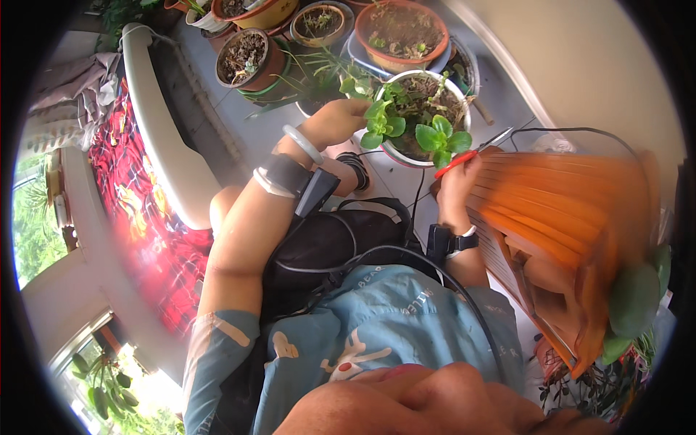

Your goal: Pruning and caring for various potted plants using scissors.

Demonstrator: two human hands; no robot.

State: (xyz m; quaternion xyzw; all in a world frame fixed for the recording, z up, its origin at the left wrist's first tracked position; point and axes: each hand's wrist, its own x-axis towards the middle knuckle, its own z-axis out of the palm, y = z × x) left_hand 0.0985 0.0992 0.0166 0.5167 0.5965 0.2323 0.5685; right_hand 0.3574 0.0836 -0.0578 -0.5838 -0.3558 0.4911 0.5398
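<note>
A white pot (465, 101) of dark soil holds a leafy green plant (439, 138) in front of me. At its left rim is my left hand (335, 122), wearing a pale bangle. Its fingers are bent together beside the leaves, which partly cover the tips, so what they pinch is hidden. My right hand (458, 187), just right of the pot's near rim, is closed around red-handled scissors (448, 166). Their metal blades point up and to the right, away from the plant.
Several potted plants, among them a wide orange pot (440, 52) and a brown pot (276, 64), stand on the tiled floor beyond. An orange slatted wooden stand (536, 185) is close on my right. A dark cable (580, 130) runs past it. White bed-like furniture (156, 123) lies left.
</note>
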